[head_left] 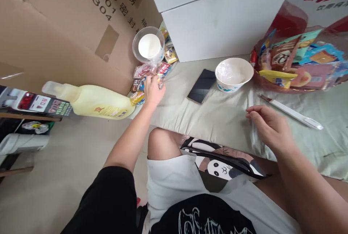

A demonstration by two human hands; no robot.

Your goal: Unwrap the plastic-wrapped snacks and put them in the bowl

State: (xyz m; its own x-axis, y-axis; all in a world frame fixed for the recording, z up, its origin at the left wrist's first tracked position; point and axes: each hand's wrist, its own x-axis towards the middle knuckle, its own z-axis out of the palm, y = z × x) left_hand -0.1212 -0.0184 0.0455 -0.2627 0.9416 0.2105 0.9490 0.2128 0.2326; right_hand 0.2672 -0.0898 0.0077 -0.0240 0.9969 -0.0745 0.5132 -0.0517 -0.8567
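My left hand (pixel 154 90) reaches into a pile of small wrapped snack packets (pixel 164 69), its fingers curled down on one of them; the fingertips are partly hidden. Just behind the pile is a clear plastic bowl (pixel 135 47) with a white paper cup (pixel 149 46) inside. My right hand (pixel 272 127) hovers low over the pale cloth, loosely bent, with no object visible in it. Close to it lies a white utility knife (pixel 297 113). A white paper bowl (pixel 234 75) with clear plastic inside stands between my hands, beside a dark phone (pixel 201 85).
A yellow bottle (pixel 102 101) lies on its side at the left, against a large cardboard box (pixel 67 31). White boxes (pixel 223 20) stand at the back. A clear bag of snacks (pixel 301 63) sits at the right. A panda-print bag (pixel 217 167) shows below the cloth edge.
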